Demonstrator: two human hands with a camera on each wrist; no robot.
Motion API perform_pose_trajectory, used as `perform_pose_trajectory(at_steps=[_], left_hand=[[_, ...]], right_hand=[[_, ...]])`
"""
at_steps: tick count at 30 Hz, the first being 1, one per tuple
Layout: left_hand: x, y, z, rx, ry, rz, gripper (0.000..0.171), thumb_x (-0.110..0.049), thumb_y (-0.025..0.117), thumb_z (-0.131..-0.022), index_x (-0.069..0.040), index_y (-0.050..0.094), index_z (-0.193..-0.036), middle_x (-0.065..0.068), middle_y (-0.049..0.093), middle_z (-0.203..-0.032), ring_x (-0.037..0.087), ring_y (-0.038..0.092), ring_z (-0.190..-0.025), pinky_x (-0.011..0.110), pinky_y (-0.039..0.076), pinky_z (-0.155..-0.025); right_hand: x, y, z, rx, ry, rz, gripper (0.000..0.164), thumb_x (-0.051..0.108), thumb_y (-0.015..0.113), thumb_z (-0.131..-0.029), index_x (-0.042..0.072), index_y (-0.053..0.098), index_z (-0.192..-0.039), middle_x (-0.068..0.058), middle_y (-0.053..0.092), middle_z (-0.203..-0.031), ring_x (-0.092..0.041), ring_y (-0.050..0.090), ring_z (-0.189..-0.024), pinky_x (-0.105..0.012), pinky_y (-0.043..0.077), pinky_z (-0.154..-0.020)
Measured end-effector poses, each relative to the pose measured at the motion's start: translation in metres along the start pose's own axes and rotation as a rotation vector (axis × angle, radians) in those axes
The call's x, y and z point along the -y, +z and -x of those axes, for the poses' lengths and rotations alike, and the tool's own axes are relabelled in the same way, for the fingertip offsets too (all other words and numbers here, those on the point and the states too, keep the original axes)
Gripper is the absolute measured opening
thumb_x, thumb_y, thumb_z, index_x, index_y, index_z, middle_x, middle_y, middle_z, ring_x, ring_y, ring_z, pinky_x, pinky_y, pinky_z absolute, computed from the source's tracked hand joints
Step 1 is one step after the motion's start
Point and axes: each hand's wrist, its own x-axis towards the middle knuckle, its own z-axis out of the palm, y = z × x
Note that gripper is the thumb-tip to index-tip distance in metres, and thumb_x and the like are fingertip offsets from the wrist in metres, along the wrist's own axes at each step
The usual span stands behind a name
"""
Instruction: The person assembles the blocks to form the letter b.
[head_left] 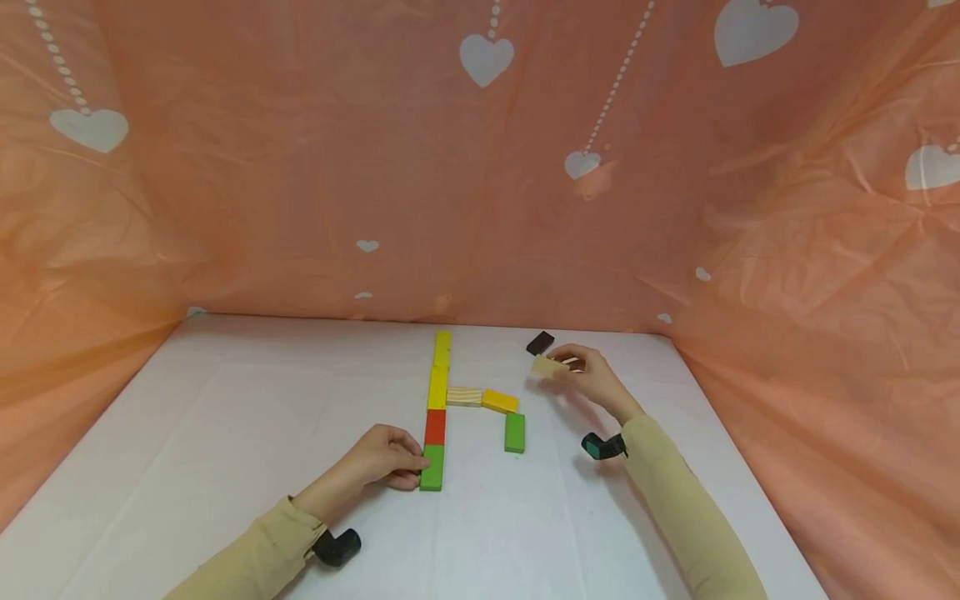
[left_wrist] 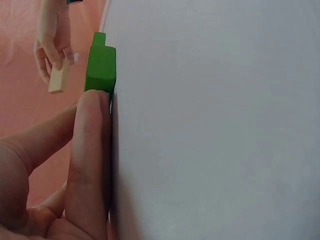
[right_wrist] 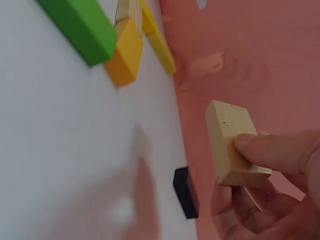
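My right hand [head_left: 592, 377] pinches a plain pale wooden block [right_wrist: 232, 137], held above the table with the thumb on its face and fingers beneath. A dark block [head_left: 540, 342] lies just beyond that hand. At the near end of a straight row, my left hand [head_left: 386, 457] touches the side of a green block [head_left: 432, 468] with nearly straight fingers. Up the row follow a red block [head_left: 435, 427] and two yellow blocks [head_left: 438, 387]. A striped wooden block [head_left: 464, 397] branches right from the row, then an orange block [head_left: 500, 401] and another green block [head_left: 514, 433].
The white tabletop [head_left: 225, 400] extends on both sides of the blocks. An orange curtain [head_left: 420, 167] with white hearts encloses the back and sides. Black wrist cameras [head_left: 337, 547] sit on both forearms, close to the table.
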Motion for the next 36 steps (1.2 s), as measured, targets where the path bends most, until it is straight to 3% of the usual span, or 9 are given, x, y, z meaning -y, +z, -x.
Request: perform_pose_trajectory(at_steps=[5,15,29,36], left_hand=[[-0.001,0.001,0.0,-0.007,-0.01,-0.006,0.023,-0.004,0.074,-0.082,0.008,0.059,-0.096,0.01,0.066,-0.071,0.013,0.064,-0.056,0.028,0.059,-0.057],[-0.001,0.001,0.001,-0.009,-0.013,-0.016,0.024,-0.004,0.074,-0.082,0.008,0.059,-0.097,0.01,0.066,-0.072,0.014,0.064,-0.056,0.029,0.059,-0.057],[-0.003,0.002,0.001,-0.021,-0.021,-0.016,0.024,-0.004,0.075,-0.082,0.008,0.06,-0.096,0.011,0.066,-0.072,0.014,0.063,-0.056,0.028,0.059,-0.057],[-0.002,0.002,0.001,-0.021,-0.022,-0.011,0.024,-0.004,0.075,-0.082,0.007,0.06,-0.096,0.01,0.066,-0.071,0.014,0.063,-0.055,0.028,0.059,-0.056]], right_hand=[[0.017,0.004,0.009,0.039,-0.013,-0.027,0.025,0.002,0.063,-0.091,-0.002,0.062,-0.116,-0.018,0.061,-0.115,-0.034,0.057,-0.099,-0.041,0.05,-0.088],[0.007,0.022,0.008,0.104,-0.068,-0.07,0.024,0.01,0.068,-0.089,0.007,0.065,-0.113,-0.008,0.063,-0.113,-0.025,0.06,-0.096,-0.033,0.053,-0.083],[0.024,0.074,0.027,0.324,-0.052,-0.104,0.021,0.005,0.067,-0.088,0.013,0.068,-0.107,-0.002,0.063,-0.109,-0.021,0.059,-0.091,-0.029,0.053,-0.082],[0.024,0.094,0.034,0.387,-0.079,-0.097,0.021,0.004,0.066,-0.089,0.014,0.068,-0.108,0.001,0.064,-0.106,-0.019,0.06,-0.091,-0.029,0.052,-0.084]])
